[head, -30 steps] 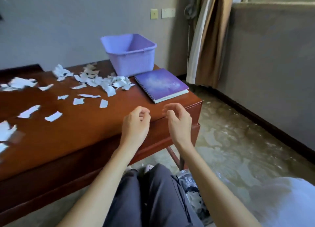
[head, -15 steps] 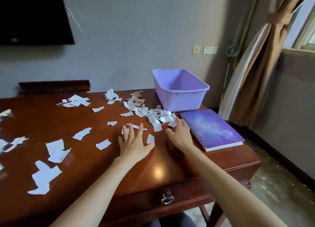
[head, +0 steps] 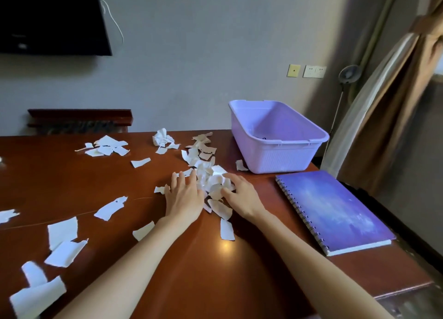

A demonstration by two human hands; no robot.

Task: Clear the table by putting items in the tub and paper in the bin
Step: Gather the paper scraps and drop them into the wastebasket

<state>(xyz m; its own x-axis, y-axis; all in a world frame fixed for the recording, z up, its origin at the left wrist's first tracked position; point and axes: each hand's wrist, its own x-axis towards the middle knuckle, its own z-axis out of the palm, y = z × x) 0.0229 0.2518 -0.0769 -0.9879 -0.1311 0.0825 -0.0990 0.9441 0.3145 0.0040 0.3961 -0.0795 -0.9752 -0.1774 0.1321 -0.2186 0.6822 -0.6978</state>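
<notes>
Heaped at centre frame, a mound of torn paper (head: 213, 182), hemmed in on both sides: left hand (head: 183, 199) flat against its left edge, fingers straight; right hand (head: 242, 196) laid loosely against its right, fingers spread and lightly bent, nothing pinched or lifted. Raking together, by the look of it, with the binning not yet begun. Strewn across the tabletop (head: 167, 282) toward lower left and upper left, many more scraps (head: 62, 232), plus a crumpled wad (head: 163, 137) above the mound. Lying at right, near the tabletop's edge, a purple spiral notebook (head: 333, 208), not yet in the lilac tub (head: 280, 155) standing just beyond it. No bin in view. Judged early: most of the clearing left to do.
</notes>
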